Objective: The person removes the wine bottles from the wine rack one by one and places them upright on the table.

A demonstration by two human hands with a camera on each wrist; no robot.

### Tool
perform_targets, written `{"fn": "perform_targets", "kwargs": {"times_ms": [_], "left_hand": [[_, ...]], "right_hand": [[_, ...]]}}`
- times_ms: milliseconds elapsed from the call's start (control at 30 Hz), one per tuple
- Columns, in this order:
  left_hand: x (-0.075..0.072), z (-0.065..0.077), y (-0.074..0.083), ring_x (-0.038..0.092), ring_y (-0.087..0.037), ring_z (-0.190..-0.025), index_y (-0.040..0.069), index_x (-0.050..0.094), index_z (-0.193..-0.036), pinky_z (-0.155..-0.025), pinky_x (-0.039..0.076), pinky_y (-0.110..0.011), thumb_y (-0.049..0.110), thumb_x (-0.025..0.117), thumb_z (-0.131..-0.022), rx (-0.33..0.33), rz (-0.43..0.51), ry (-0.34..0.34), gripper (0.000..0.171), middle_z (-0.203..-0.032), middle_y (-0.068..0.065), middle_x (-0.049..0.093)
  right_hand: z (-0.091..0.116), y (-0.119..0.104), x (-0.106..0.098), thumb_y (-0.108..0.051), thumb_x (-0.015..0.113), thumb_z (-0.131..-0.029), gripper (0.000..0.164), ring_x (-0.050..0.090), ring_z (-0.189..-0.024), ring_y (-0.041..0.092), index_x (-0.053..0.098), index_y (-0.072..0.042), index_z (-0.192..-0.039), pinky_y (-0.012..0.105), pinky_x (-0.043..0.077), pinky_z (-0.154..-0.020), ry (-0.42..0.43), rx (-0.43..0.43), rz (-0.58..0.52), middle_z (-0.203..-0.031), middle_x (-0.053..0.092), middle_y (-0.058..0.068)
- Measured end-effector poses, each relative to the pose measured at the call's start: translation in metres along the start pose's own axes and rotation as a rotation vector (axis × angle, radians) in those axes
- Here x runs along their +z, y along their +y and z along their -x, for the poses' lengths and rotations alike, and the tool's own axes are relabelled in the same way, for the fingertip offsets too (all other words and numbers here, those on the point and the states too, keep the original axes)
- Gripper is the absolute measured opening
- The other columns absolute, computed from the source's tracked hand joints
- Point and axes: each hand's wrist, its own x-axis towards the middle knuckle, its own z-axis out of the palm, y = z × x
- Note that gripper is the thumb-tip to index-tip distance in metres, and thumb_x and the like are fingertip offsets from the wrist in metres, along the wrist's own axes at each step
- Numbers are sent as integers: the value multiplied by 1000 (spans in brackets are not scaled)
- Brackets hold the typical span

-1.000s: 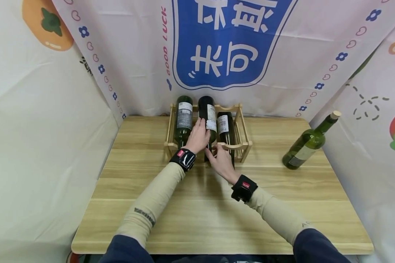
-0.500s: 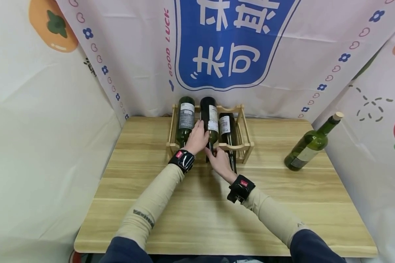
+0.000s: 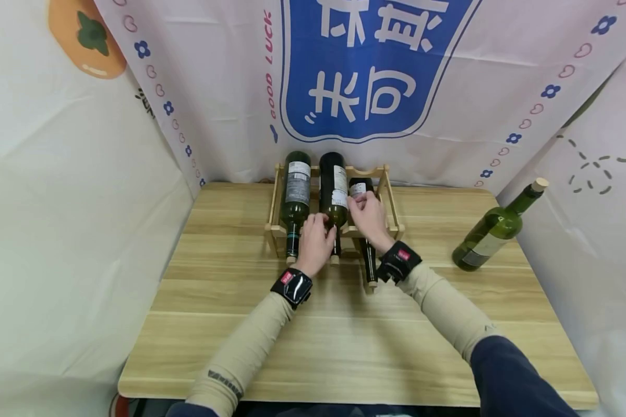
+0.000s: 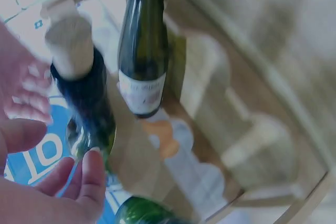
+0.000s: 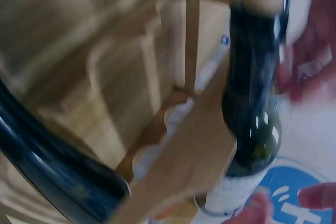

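Three dark wine bottles lie in a wooden rack [image 3: 391, 230], corked necks toward me: a left bottle [image 3: 296, 188], a middle bottle [image 3: 331, 185] and a right bottle [image 3: 370, 263], whose neck reaches farthest forward. My left hand [image 3: 315, 246] is beside the middle bottle's neck, its fingers loosely bent near the shoulder. In the left wrist view, that hand's fingertips [image 4: 92, 169] are right at the dark glass. Over the right bottle is my right hand [image 3: 370, 217], its fingertips by the middle bottle's label; it hides part of the right bottle.
A green corked bottle [image 3: 487, 237] stands upright on the right of the wooden table [image 3: 229, 243]. Behind the rack hangs a white cloth [image 3: 229, 116] with a blue printed panel. White printed sheets also line both sides.
My right hand has moved from the middle bottle's neck up and right, over the right bottle. My left hand has come down from the middle bottle's body to beside its neck.
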Motion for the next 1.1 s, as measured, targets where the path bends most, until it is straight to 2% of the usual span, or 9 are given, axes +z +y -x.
{"fn": "perform_targets", "kwargs": {"times_ms": [67,167,300,400,500,700,867,1000,1100], "left_hand": [[4,9,-1,55,-30,-87,-2,55,-108,-71,47,-38,18,64,-93,-30,31,-14,26,-102,-17,56],[11,20,-4,53,-24,-79,-1,52,-105,-64,43,-31,21,65,-93,-95,97,-65,28,-93,-13,54],[18,28,-6,51,-18,-68,0,52,-106,-58,39,-26,26,62,-94,-180,196,-136,30,-81,-9,56],[20,30,-6,53,-15,-62,1,54,-106,-55,40,-25,30,59,-96,-231,271,-168,31,-78,-8,61],[21,29,-7,53,-13,-62,1,58,-104,-55,42,-24,31,57,-96,-256,323,-176,31,-83,-11,66],[23,25,-15,50,-11,-57,-5,58,-112,-52,38,-22,25,57,-98,-291,494,-220,34,-90,-22,70],[18,20,-17,56,-11,-58,-6,54,-116,-50,38,-22,21,56,-98,-314,623,-267,33,-92,-26,70],[16,18,-14,57,-11,-58,-3,55,-112,-50,37,-22,20,57,-97,-312,644,-259,28,-90,-26,69],[14,17,-12,62,-14,-61,-3,54,-114,-51,39,-21,20,57,-97,-303,641,-251,29,-92,-27,69]], "right_hand": [[-13,-1,-2,-37,57,-94,32,59,-71,22,60,-6,-97,27,42,-63,-15,22,23,-82,64,8],[-28,-1,-2,-41,57,-93,34,51,-64,19,53,-11,-76,26,37,-60,-60,54,59,-68,52,0],[-39,2,4,-47,54,-93,49,49,-56,22,42,-12,-61,25,36,-52,-183,133,30,-56,40,-2],[-42,5,8,-54,50,-94,51,56,-63,24,53,-8,-74,24,42,-52,-288,220,-33,-65,48,1],[-43,6,13,-59,50,-92,53,52,-65,20,55,-7,-92,26,45,-56,-350,283,-102,-74,47,2],[-44,7,19,-55,52,-93,49,33,-48,13,41,-12,-71,30,34,-53,-411,299,-239,-54,28,-5],[-48,6,23,-52,53,-94,48,30,-48,12,41,-12,-70,30,31,-53,-408,294,-295,-54,28,-5],[-49,4,22,-52,52,-95,47,35,-50,11,45,-10,-76,28,33,-53,-410,284,-307,-59,35,-4],[-49,0,19,-51,51,-96,46,47,-57,10,54,-5,-90,26,43,-56,-405,273,-332,-71,48,-1]]}}
